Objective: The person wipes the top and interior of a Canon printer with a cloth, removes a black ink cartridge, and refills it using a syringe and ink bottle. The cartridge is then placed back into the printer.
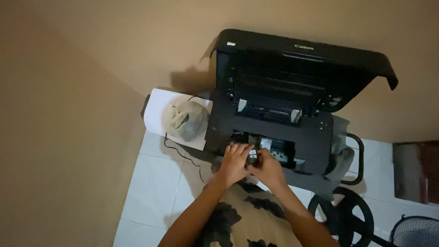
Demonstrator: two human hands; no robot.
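At near front of black printer (274, 132), lid up, I'm pinching a small dark part (253, 158) w/ both hands: left hand (235, 161), right hand (267, 168), fingers clenched round it.

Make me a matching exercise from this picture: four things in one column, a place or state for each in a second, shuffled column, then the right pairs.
1. printer lid
2. crumpled cloth
3. left hand
4. fan

A. at the printer's front opening, beside the right hand
B. on white paper, left of the printer
C. raised open
D. bottom right corner, on the floor

Pairs: 1-C, 2-B, 3-A, 4-D
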